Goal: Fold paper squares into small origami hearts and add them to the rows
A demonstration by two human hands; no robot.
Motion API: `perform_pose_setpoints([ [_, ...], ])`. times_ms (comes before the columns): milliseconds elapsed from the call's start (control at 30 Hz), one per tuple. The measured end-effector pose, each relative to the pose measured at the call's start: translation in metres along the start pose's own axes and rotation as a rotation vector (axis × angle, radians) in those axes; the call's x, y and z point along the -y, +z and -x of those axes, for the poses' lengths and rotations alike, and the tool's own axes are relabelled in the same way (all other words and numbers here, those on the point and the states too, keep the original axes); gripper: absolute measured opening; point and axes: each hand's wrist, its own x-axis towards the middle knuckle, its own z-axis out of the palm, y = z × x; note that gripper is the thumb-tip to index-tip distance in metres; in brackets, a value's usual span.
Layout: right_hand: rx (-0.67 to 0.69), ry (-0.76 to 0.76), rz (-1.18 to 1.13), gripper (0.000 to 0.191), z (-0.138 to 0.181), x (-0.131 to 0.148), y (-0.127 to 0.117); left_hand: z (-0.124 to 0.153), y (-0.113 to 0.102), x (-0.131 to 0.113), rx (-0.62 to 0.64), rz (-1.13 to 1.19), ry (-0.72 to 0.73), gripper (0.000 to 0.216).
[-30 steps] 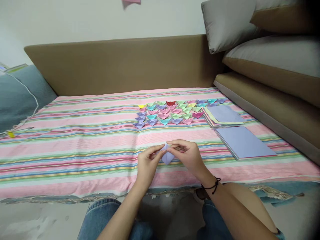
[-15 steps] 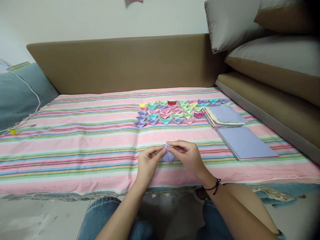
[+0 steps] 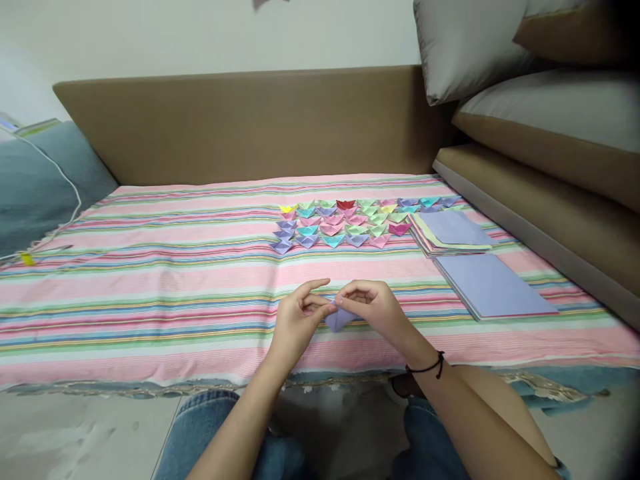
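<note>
A small folded lilac paper piece (image 3: 339, 318) is pinched between both hands above the near part of the striped cloth (image 3: 150, 280). My left hand (image 3: 296, 321) grips its left side with thumb and fingers, the index finger raised. My right hand (image 3: 377, 309), a black cord on its wrist, pinches the right side. Farther back lie several small folded paper boats (image 3: 345, 222) in many colours, set in rows.
Two stacks of flat coloured paper sheets, lilac on top, lie at right (image 3: 493, 285) and behind it (image 3: 453, 231). Brown and grey cushions (image 3: 545, 120) are piled at the far right. A brown backrest (image 3: 250, 127) runs behind. A white cable (image 3: 60, 200) and grey cushion are at left.
The hands have shifted slightly and turned the lilac piece lower between the fingers; my left index finger has lifted. The view has drifted a little.
</note>
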Motion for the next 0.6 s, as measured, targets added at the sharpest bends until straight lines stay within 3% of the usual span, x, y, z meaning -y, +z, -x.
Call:
perform_pose_setpoints([
  [200, -0.135, -0.073, 0.082, 0.012, 0.002, 0.003, 0.004, -0.001, 0.005, 0.003, -0.045, 0.094, 0.091, 0.037],
  [467, -0.195, -0.111, 0.087, 0.009, 0.004, 0.006, 0.014, 0.001, 0.009, 0.002, -0.026, -0.043, 0.204, 0.022],
  [600, -0.303, -0.127, 0.065, 0.008, 0.002, 0.01, 0.003, -0.003, 0.004, 0.001, -0.083, -0.118, 0.196, 0.026],
])
